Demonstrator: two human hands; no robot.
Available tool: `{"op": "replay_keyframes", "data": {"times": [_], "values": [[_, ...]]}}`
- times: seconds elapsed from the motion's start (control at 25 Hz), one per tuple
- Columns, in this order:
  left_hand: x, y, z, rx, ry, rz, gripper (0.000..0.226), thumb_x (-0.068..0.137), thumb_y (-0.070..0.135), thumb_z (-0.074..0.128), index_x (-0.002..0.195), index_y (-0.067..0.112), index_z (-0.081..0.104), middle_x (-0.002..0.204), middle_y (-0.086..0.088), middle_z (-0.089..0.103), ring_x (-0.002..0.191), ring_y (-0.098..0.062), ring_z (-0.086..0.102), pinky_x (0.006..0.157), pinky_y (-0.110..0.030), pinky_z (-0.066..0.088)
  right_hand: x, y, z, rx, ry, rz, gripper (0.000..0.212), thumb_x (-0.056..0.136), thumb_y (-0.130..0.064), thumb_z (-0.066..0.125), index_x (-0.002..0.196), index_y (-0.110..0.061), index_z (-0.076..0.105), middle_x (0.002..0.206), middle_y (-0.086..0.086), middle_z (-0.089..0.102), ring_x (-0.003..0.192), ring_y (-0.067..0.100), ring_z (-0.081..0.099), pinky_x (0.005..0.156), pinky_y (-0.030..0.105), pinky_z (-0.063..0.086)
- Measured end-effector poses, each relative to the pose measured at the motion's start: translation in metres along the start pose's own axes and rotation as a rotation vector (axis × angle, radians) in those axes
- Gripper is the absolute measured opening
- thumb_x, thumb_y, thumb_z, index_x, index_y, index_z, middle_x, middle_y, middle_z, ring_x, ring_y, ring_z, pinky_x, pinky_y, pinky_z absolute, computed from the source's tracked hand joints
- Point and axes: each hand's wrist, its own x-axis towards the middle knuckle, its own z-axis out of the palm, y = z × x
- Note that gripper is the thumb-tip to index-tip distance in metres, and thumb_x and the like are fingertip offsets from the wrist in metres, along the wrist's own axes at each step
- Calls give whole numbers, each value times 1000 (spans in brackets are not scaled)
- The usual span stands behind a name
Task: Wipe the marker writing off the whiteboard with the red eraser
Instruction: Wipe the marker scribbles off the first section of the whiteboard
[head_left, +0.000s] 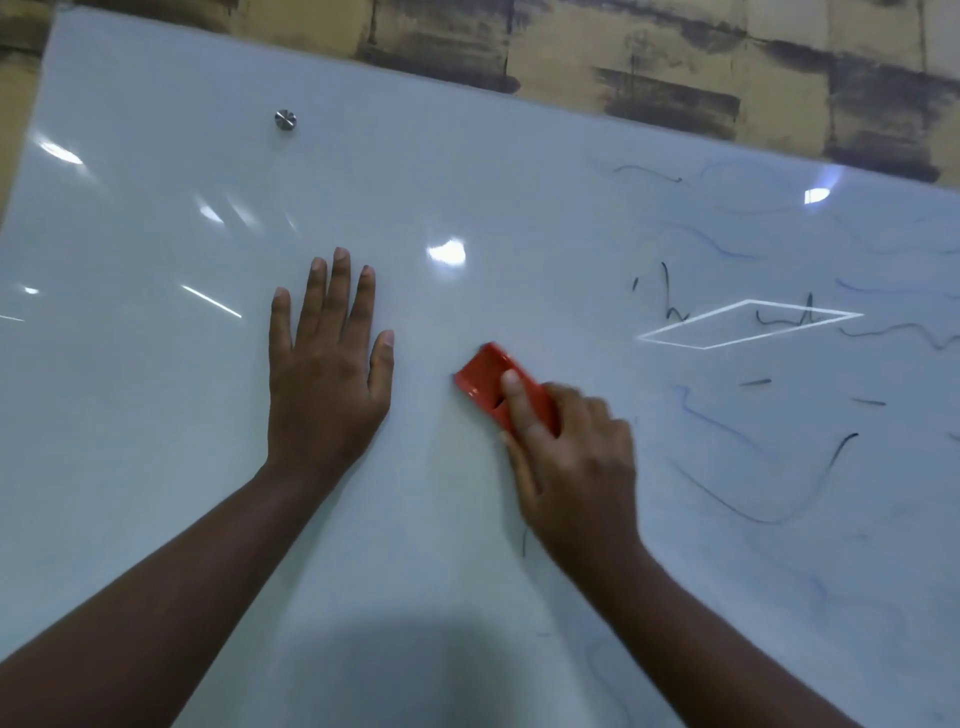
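While right hand (571, 457) fingers pinch blocky red eraser (493, 379), left hand (324, 374) fingers spread, glossy whiteboard (467, 182)

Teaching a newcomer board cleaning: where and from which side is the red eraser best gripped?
Grip the red eraser across its long sides, coming from behind onto its back, as the right hand does; its flat oblong body lies against the whiteboard.
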Motion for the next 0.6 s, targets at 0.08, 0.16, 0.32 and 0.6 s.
{"op": "replay_keyframes", "data": {"times": [0.08, 0.16, 0.32, 0.6], "values": [[-8, 0, -2, -8, -18, 2, 61, 113, 34, 32, 168, 11, 24, 177, -12, 16, 165, -27, 13, 132, -55, 10, -26, -20, -2, 44, -29, -109, 48, 99, -28, 65, 145, -18, 60, 119, 16, 65, 93, 35, 60, 72, 40, 42], [-16, 0, -4, -16, -29, 16, 61, 113, 35, 31, 168, 10, 24, 177, -12, 15, 165, -27, 12, 133, -54, 9, -38, -24, -5, 55, -44, -172, 46, 100, -28, 65, 145, -20, 61, 121, 15, 66, 94, 34, 62, 72, 41, 45], [-35, -3, -8, -29, -34, 43, 61, 112, 32, 36, 168, 10, 26, 177, -12, 17, 165, -27, 13, 133, -54, 10, -21, 8, -13, 7, -50, -166, 56, 91, -19, 74, 145, -26, 61, 121, 13, 67, 92, 36, 63, 72, 41, 47], [-60, 1, -12, -13, -48, 18, 59, 114, 32, 34, 168, 9, 24, 177, -13, 16, 165, -28, 12, 133, -52, 7, -36, 80, -36, 43, -93, 176, 64, 95, -21, 74, 154, -25, 49, 124, 11, 65, 99, 31, 58, 82, 51, 54]]}}
